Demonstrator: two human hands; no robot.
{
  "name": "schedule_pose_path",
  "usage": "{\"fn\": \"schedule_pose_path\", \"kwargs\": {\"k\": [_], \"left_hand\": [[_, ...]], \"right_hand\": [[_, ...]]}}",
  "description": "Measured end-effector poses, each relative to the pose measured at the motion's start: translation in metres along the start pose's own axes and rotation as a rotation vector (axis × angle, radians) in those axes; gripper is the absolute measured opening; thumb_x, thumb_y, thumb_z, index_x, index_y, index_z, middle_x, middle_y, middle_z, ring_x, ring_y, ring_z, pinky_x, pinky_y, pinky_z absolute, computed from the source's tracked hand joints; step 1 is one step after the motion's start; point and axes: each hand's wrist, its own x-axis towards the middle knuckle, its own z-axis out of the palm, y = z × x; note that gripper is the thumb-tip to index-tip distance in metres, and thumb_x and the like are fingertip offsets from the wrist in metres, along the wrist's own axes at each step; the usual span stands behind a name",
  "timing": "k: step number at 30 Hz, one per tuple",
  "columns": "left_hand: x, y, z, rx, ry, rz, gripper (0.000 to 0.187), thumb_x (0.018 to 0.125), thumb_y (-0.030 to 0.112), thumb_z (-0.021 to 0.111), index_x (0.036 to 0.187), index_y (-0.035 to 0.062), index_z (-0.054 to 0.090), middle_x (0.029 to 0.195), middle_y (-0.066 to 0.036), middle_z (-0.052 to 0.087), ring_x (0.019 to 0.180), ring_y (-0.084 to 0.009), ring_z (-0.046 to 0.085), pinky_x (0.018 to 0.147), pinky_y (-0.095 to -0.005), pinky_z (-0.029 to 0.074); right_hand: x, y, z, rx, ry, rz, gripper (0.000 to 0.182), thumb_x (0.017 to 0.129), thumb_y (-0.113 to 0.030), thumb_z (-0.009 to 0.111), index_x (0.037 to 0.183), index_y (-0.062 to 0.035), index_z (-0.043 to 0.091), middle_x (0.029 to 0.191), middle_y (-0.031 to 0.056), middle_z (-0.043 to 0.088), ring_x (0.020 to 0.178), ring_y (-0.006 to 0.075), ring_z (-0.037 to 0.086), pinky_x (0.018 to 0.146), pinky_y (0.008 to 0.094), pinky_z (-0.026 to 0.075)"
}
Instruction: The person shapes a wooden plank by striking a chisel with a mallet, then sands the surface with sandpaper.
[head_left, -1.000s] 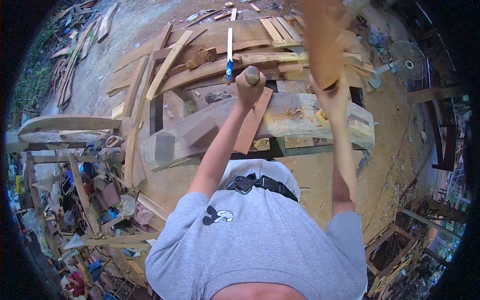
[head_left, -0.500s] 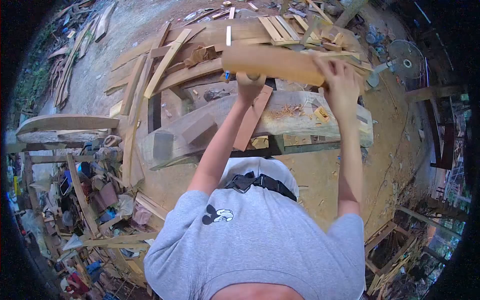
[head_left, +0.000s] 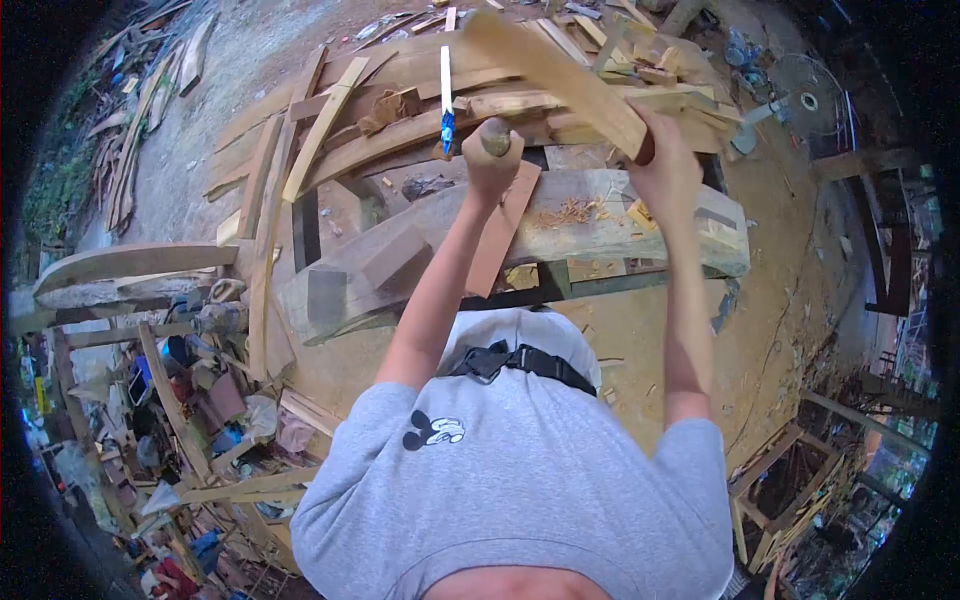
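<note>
My right hand (head_left: 668,170) grips the near end of a curved brown board (head_left: 570,85). The board slants up to the left, and its far end is blurred. Closed around a round-ended wooden handle (head_left: 495,137) is my left hand (head_left: 490,172), over the near side of the workpieces; whatever the handle belongs to is hidden. Beside that hand, a pale strip with a blue end (head_left: 447,100) lies over the planks. Under both hands rests a thick grey timber (head_left: 590,235), with wood shavings (head_left: 575,213) on it and a reddish board (head_left: 505,230) across it.
Long planks (head_left: 325,130) are piled beyond the timber. A curved timber (head_left: 135,267) lies at the left, above a heap of scraps and bags (head_left: 205,400). A round wire-guarded fan (head_left: 808,100) stands at the far right. Wooden frames (head_left: 790,470) are at the lower right.
The board has swung from nearly level to a steeper slant, its far end higher. My right hand has shifted slightly left. The board no longer overlaps my left hand, and the handle end shows more.
</note>
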Motion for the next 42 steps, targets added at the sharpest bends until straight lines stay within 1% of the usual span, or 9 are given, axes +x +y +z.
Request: {"fn": "schedule_pose_path", "kwargs": {"k": [2, 4, 6, 10, 17, 19, 25, 32, 42], "left_hand": [[0.002, -0.009, -0.002, -0.022, -0.005, -0.029, 0.014, 0.069, 0.002, 0.055, 0.059, 0.0016, 0.045, 0.049, -0.003, 0.043, 0.044, -0.0097, 0.04, 0.043, -0.0263, 0.036], [0.003, -0.019, -0.01, -0.038, -0.047, -0.083, 0.012, 0.07, 0.003, 0.056, 0.06, 0.0029, 0.049, 0.051, 0.0, 0.048, 0.044, -0.008, 0.045, 0.043, -0.0242, 0.037], [0.004, -0.023, -0.011, -0.061, -0.034, -0.088, 0.016, 0.071, 0.004, 0.055, 0.057, 0.0036, 0.047, 0.049, 0.002, 0.046, 0.043, -0.0073, 0.044, 0.042, -0.0234, 0.036], [0.006, -0.022, -0.012, -0.027, -0.021, -0.063, 0.019, 0.073, 0.005, 0.056, 0.058, 0.0038, 0.045, 0.048, 0.001, 0.046, 0.042, -0.0068, 0.044, 0.04, -0.0226, 0.035], [0.007, -0.037, -0.014, -0.07, -0.079, -0.08, 0.018, 0.076, 0.005, 0.056, 0.062, 0.005, 0.045, 0.049, 0.001, 0.045, 0.041, -0.0066, 0.043, 0.038, -0.0216, 0.035], [0.008, -0.035, -0.012, -0.046, -0.089, -0.013, 0.018, 0.076, 0.005, 0.057, 0.062, 0.0051, 0.045, 0.05, 0.001, 0.046, 0.041, -0.0067, 0.044, 0.038, -0.0212, 0.035], [0.033, -0.052, -0.022, -0.429, 0.086, -0.425, 0.019, 0.072, 0.002, 0.055, 0.058, 0.0063, 0.043, 0.048, 0.001, 0.043, 0.038, -0.0077, 0.041, 0.036, -0.0212, 0.031], [0.037, -0.126, -0.069, -0.736, 0.236, -0.648, 0.027, 0.073, 0.004, 0.051, 0.054, 0.0102, 0.033, 0.045, 0.003, 0.031, 0.036, -0.0079, 0.03, 0.037, -0.0224, 0.024], [0.023, -0.157, -0.093, -0.758, 0.398, -0.895, 0.025, 0.071, 0.015, 0.048, 0.053, 0.0144, 0.031, 0.044, 0.004, 0.027, 0.036, -0.0088, 0.025, 0.046, -0.0248, 0.029]], "right_hand": [[-0.013, 0.014, 0.031, 0.19, 0.071, 0.039, 0.057, 0.06, -0.009, 0.071, 0.112, -0.004, 0.048, 0.102, 0.0113, 0.055, 0.089, 0.0277, 0.056, 0.075, 0.0339, 0.044], [-0.032, 0.015, 0.063, 0.79, 0.094, 0.295, 0.054, 0.064, -0.009, 0.068, 0.111, -0.0009, 0.043, 0.096, 0.0139, 0.055, 0.089, 0.0254, 0.055, 0.076, 0.0328, 0.043], [-0.054, -0.006, 0.074, 0.832, 0.104, 0.509, 0.051, 0.067, -0.014, 0.068, 0.106, 0.0039, 0.042, 0.094, 0.0153, 0.056, 0.089, 0.0204, 0.055, 0.076, 0.0302, 0.043], [-0.101, 0.002, 0.121, 0.573, -0.254, 0.589, 0.056, 0.067, -0.02, 0.068, 0.109, 0.0023, 0.038, 0.093, 0.0234, 0.057, 0.087, 0.0319, 0.057, 0.074, 0.0384, 0.045], [-0.132, -0.015, 0.154, 0.153, -0.644, 0.644, 0.074, 0.071, -0.029, 0.061, 0.124, 0.0051, 0.023, 0.093, 0.0288, 0.055, 0.087, 0.0409, 0.054, 0.076, 0.0443, 0.044], [-0.135, -0.012, 0.156, 0.144, -0.639, 0.637, 0.072, 0.071, -0.028, 0.061, 0.123, 0.0033, 0.023, 0.091, 0.0279, 0.055, 0.085, 0.0397, 0.056, 0.074, 0.0444, 0.045], [-0.129, -0.014, 0.155, 0.126, -0.666, 0.657, 0.074, 0.072, -0.029, 0.061, 0.125, 0.0037, 0.022, 0.092, 0.0275, 0.055, 0.085, 0.0393, 0.056, 0.073, 0.0443, 0.046], [-0.133, -0.009, 0.16, 0.132, -0.629, 0.642, 0.068, 0.071, -0.026, 0.061, 0.122, 0.0004, 0.025, 0.088, 0.0257, 0.054, 0.08, 0.0388, 0.057, 0.068, 0.0458, 0.047], [-0.137, -0.005, 0.164, 0.143, -0.636, 0.646, 0.07, 0.071, -0.027, 0.061, 0.122, 0.003, 0.023, 0.092, 0.027, 0.053, 0.082, 0.0393, 0.056, 0.07, 0.044, 0.047]]}}
